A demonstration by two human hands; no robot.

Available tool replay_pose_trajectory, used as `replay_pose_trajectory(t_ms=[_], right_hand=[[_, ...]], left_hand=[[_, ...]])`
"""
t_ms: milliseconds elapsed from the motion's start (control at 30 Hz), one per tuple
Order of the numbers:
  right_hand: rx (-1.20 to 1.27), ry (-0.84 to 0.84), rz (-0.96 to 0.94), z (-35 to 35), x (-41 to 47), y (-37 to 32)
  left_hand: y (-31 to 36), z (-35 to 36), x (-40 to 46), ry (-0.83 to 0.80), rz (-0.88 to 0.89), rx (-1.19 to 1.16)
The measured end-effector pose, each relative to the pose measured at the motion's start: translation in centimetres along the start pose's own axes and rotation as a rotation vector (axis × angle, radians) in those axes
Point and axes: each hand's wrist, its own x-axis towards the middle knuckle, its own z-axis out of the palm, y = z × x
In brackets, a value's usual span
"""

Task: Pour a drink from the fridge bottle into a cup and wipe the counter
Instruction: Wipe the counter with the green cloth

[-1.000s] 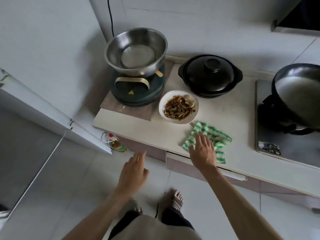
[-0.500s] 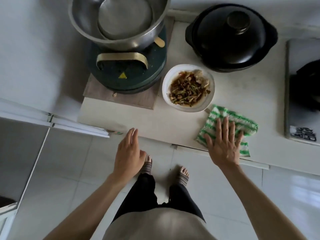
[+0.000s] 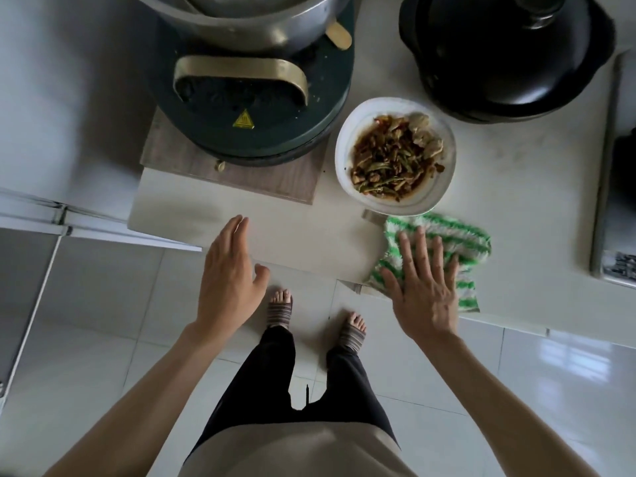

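Counter (image 3: 282, 232) bears green-striped cloth (image 3: 457, 242) under flat right hand (image 3: 425, 294).

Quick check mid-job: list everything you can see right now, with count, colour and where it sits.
cloth: one, green and white striped, front edge of the counter, under the right hand
counter: one, off-white
plate of food: one, white, just behind the cloth
lidded pot: one, black, back right
cooker: one, dark green, on a wooden board, back left
metal bowl: one, steel, on the cooker
stove: one, dark, right edge
left hand: open, over the counter's front edge
right hand: flat on the cloth
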Motion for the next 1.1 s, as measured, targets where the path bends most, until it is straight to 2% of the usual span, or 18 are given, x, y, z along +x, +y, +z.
replay_pose_trajectory(t_ms=[267, 500, 700, 867, 933, 1100], right_hand=[[0.007, -0.044, -0.231, 1.7, 2.7, -12.0], [0.121, -0.012, -0.043, 2.8, 2.5, -18.4], [0.074, -0.091, -0.335, 4.0, 2.6, -24.7], [0.107, -0.040, -0.437, 3.3, 4.4, -22.8], [0.099, -0.023, -0.460, 3.1, 4.3, -21.1], [0.031, 0.002, -0.313, 2.5, 1.9, -12.5]], left_hand=[[-0.8, -0.4, 1.0, 0.057, 0.038, -0.047], [-1.7, -1.4, 0.9, 0.103, 0.097, -0.086], [-1.8, -1.9, 1.4, 0.067, 0.149, -0.038], [-6.6, -0.7, 2.7, 0.046, 0.041, 0.127], [-8.4, 0.3, 2.2, 0.014, 0.061, 0.207], [-9.9, 1.5, 1.8, -0.003, 0.081, 0.249]])
